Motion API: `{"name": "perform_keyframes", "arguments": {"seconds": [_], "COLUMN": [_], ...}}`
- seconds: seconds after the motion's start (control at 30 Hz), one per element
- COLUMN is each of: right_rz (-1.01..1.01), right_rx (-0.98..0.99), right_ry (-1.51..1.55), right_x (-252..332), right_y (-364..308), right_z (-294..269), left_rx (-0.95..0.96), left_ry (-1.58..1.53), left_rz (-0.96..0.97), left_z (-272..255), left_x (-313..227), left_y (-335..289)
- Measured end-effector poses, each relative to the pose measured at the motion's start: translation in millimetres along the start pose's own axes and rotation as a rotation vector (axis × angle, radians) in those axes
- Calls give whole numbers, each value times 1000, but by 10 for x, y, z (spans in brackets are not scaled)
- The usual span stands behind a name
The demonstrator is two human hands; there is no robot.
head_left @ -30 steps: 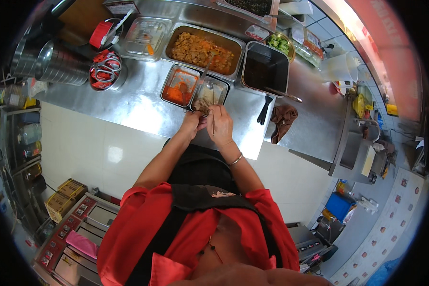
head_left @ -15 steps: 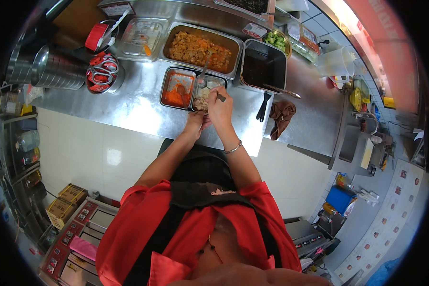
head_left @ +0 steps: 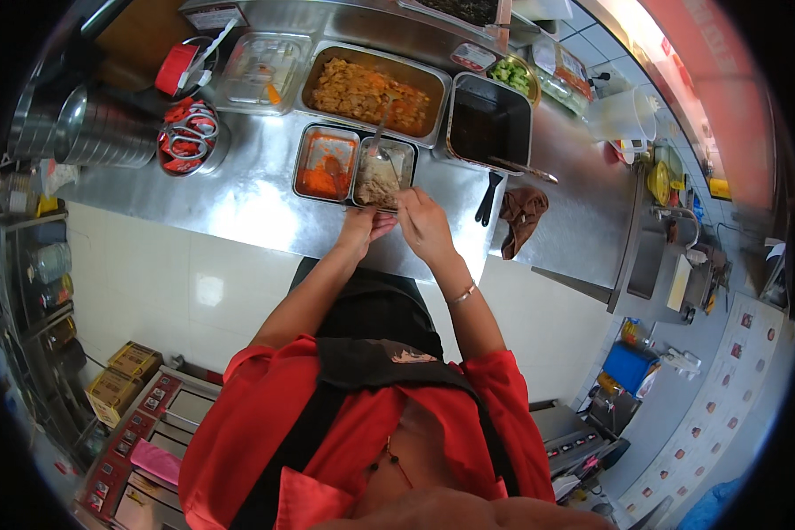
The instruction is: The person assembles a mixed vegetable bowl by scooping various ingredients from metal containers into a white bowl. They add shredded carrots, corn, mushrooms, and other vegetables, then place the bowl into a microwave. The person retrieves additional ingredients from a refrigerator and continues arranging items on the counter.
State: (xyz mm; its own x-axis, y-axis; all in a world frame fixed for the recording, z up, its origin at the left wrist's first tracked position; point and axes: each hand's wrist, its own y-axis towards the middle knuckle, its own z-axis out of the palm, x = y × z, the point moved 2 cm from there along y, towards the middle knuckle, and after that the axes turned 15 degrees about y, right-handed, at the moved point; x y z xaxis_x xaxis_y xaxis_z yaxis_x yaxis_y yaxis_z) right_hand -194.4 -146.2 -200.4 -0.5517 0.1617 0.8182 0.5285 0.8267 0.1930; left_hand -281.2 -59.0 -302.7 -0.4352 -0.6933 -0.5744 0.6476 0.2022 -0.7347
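Note:
A square steel container of pale chopped food (head_left: 379,187) sits at the counter's near edge, beside a matching container with orange-red sauce (head_left: 326,177). My left hand (head_left: 359,233) is at the near rim of the pale-food container, thumb by the edge and fingers below it; the grip is partly hidden. Over that container's near right corner, my right hand (head_left: 426,224) is closed around the thin handle of a metal spoon (head_left: 393,165), which reaches into the pale food. A second metal utensil (head_left: 379,132) leans between this container and the large pan behind.
Behind stand a large pan of brown-orange stew (head_left: 371,91), a deep dark-sauce pan (head_left: 489,124) and a clear lidded box (head_left: 262,75). At left are a tub of red packets with scissors (head_left: 190,137) and stacked steel bowls (head_left: 106,128). A brown cloth (head_left: 523,216) lies at right.
My right hand has drawn back toward me and slightly right, uncovering the pale food. Both small containers have slid slightly left. My left hand stays at the near rim.

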Motion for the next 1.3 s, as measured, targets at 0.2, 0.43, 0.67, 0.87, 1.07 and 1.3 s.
{"name": "perform_keyframes", "arguments": {"seconds": [0.2, 0.43, 0.67, 0.87, 1.07, 1.3], "right_rz": [-129, -243, -278, -466, -378, -226], "right_rx": [434, 395, 517, 500, 508, 532], "right_ry": [-188, -383, -512, -609, -583, -566], "right_x": [146, 120, 321, -82, 92, 109], "right_y": [-53, -41, -101, 86, 81, -116], "right_z": [-226, -300, -323, -261, -310, -103], "left_rx": [2, 44, -45, 3, -2, -19], "left_ry": [88, 82, 109, 101, 80, 36], "left_rz": [-13, -26, -8, -5, 4, 2], "left_z": [-89, -106, -89, -117, -93, -109], "left_x": [-29, -41, -43, 1, 7, 16], "left_y": [-20, -7, -43, 25, 32, -4]}}
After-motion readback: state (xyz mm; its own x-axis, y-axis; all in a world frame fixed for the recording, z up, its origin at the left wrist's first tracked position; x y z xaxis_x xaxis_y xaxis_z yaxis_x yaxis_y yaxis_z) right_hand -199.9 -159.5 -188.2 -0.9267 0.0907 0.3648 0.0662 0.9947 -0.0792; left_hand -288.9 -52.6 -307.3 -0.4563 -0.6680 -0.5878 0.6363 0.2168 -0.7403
